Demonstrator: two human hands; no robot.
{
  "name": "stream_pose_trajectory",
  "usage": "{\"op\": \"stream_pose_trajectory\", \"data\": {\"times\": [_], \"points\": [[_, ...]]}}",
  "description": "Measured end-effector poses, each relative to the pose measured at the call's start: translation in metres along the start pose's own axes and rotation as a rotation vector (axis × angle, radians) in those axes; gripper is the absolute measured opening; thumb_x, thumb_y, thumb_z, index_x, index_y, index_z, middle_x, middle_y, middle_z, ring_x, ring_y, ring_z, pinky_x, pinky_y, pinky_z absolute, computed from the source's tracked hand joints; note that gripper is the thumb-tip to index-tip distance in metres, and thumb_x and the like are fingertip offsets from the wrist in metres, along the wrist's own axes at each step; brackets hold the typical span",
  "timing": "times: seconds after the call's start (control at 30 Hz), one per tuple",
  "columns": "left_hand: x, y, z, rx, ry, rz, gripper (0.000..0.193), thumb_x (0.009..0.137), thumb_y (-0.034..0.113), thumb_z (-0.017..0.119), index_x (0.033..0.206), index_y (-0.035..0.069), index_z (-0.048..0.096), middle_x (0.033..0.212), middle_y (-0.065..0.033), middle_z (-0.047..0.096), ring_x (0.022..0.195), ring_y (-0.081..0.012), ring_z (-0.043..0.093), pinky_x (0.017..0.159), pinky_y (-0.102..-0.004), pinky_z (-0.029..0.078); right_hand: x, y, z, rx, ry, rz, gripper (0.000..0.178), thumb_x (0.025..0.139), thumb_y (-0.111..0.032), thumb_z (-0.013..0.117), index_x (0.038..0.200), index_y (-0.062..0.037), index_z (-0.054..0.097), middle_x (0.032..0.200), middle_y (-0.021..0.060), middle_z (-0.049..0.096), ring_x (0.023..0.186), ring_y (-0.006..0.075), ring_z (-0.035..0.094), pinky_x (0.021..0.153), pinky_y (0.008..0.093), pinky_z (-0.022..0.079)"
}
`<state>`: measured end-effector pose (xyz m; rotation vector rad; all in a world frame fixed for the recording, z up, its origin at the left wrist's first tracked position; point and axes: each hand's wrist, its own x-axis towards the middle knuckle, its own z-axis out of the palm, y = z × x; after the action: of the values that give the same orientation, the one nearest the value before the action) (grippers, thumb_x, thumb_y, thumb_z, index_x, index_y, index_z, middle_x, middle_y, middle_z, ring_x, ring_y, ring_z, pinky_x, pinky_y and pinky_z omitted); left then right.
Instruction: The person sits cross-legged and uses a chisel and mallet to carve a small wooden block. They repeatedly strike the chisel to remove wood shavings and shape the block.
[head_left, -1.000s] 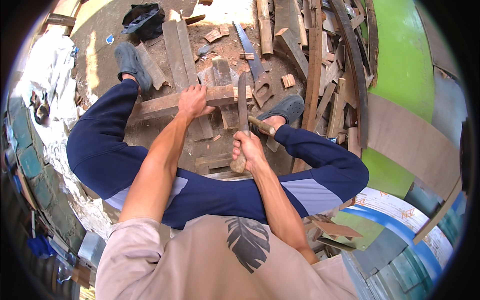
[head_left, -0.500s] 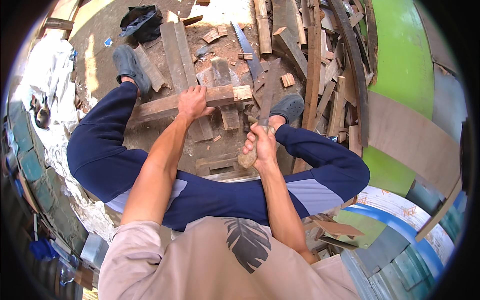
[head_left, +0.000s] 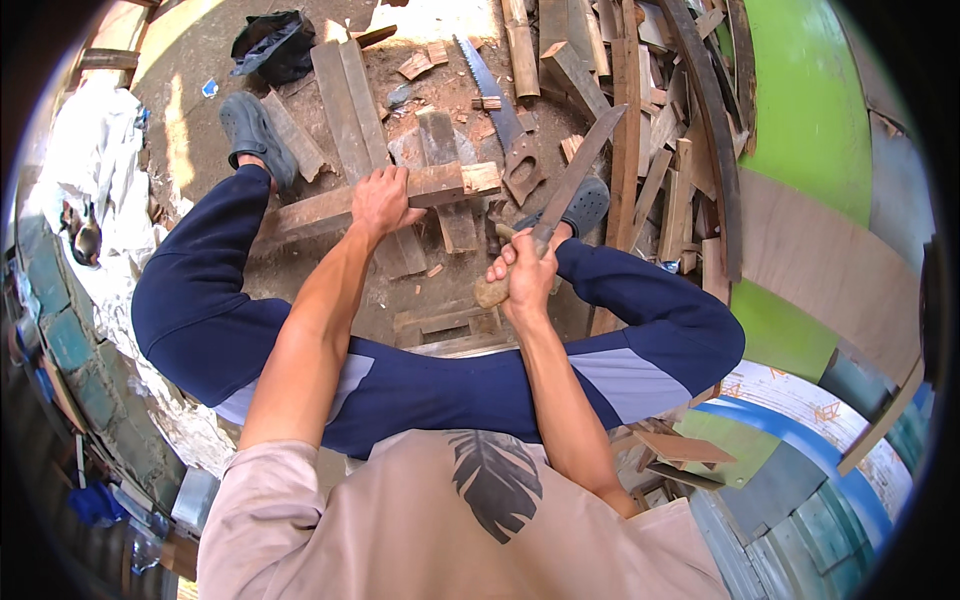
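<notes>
A curved green wall (head_left: 810, 100) fills the upper right, with a bent plywood sheet (head_left: 830, 270) leaning against it; left of these, a heap of wooden offcuts and slats (head_left: 640, 130) covers the dirt ground (head_left: 200, 120); the person sits low with legs in dark blue trousers (head_left: 220, 300) spread to either side, a grey shoe (head_left: 252, 132) at the upper left and the other shoe (head_left: 588, 203) near the middle right; a long wooden beam (head_left: 440, 186) lies crosswise between the knees, resting on shorter planks (head_left: 350, 90) that run away from the person; the left hand (head_left: 385, 200) lies on top of this beam near its middle, fingers curled over the far edge and pressing it down; a handsaw (head_left: 500, 125) lies flat on the ground just beyond the beam's right end; the right hand (head_left: 522, 275) is closed in a fist around the pale wooden handle of a long machete (head_left: 580, 175), whose blade slants up and to the right, raised above the beam's right end and clear of it; a dark crumpled cloth (head_left: 275, 45) lies at the top left; small wood chips (head_left: 425, 62) are scattered near the saw tip.
</notes>
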<state>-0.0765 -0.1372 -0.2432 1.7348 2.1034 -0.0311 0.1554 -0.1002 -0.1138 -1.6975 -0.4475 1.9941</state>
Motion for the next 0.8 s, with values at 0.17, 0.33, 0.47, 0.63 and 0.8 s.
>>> {"op": "stream_pose_trajectory", "data": {"times": [0.17,0.33,0.47,0.63,0.8], "points": [[0.004,-0.002,0.001,0.008,-0.007,0.027,0.07,0.07,0.053,0.08,0.114,0.004,0.058,0.104,-0.0136,0.064,0.099,-0.0323,0.065,0.083,-0.0438,0.053,0.004,0.005,0.005,0.004,-0.114,0.373,0.01,0.09,-0.01,0.058,0.093,-0.0089,0.049,0.066,0.0004,0.047,0.048,0.0116,0.045,0.044,0.031,0.042],[0.001,-0.001,0.001,0.0,0.009,0.003,0.069,0.07,0.054,0.08,0.113,0.004,0.058,0.103,-0.0136,0.064,0.098,-0.0325,0.065,0.084,-0.0436,0.052,-0.003,-0.019,0.0,0.126,0.039,-0.112,0.009,0.091,-0.011,0.057,0.09,-0.0084,0.048,0.065,0.0008,0.047,0.046,0.0123,0.046,0.043,0.0309,0.044],[0.001,0.0,0.005,-0.007,0.05,0.039,0.067,0.071,0.053,0.08,0.112,0.004,0.058,0.103,-0.0134,0.064,0.099,-0.0323,0.065,0.085,-0.0436,0.052,0.002,0.03,0.003,-0.058,-0.123,0.418,0.011,0.09,-0.01,0.058,0.092,-0.0084,0.048,0.066,0.0014,0.048,0.047,0.0129,0.045,0.044,0.0316,0.043],[-0.001,-0.001,0.002,-0.005,0.019,-0.013,0.066,0.068,0.05,0.083,0.109,0.004,0.059,0.104,-0.013,0.064,0.101,-0.0309,0.065,0.087,-0.0438,0.051,-0.006,-0.005,0.007,0.08,-0.05,0.133,0.01,0.091,-0.012,0.057,0.091,-0.0082,0.048,0.064,0.0006,0.046,0.045,0.012,0.046,0.042,0.0317,0.043],[0.002,0.001,0.003,-0.01,0.019,0.011,0.066,0.069,0.05,0.082,0.11,0.004,0.059,0.105,-0.0131,0.065,0.101,-0.031,0.065,0.087,-0.0438,0.052,0.004,0.028,0.007,-0.133,-0.015,0.236,0.009,0.09,-0.009,0.056,0.092,-0.0077,0.047,0.065,0.001,0.048,0.044,0.0127,0.046,0.041,0.0324,0.044]]}}
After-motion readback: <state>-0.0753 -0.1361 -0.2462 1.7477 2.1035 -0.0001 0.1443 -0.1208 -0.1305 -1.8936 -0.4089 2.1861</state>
